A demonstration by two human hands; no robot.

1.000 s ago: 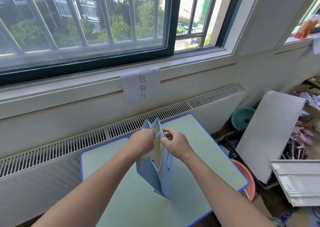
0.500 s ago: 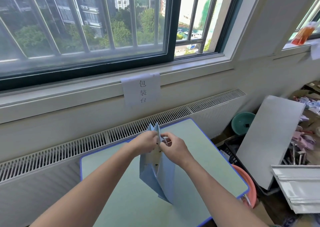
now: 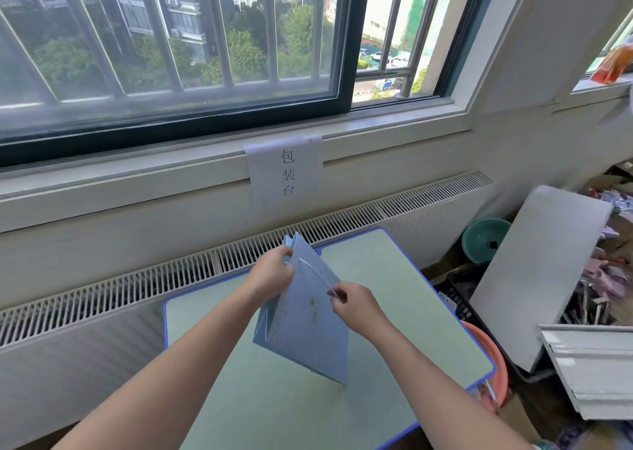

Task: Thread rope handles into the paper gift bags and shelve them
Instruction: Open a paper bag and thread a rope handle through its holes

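Threading is the step I judge in hand: left hand [image 3: 274, 273] grips the bag [image 3: 308, 316] above the worktop [image 3: 394, 298], right hand [image 3: 354, 307] fingers pinch the rope [image 3: 313, 271]; next, seat its end.

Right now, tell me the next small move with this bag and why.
Probably keep drawing the rope rightward until it stops. The right hand pinches its free end, and it stretches taut across the blue paper bag's face from the top edge, where the left hand grips. The bag rests tilted on the green table.
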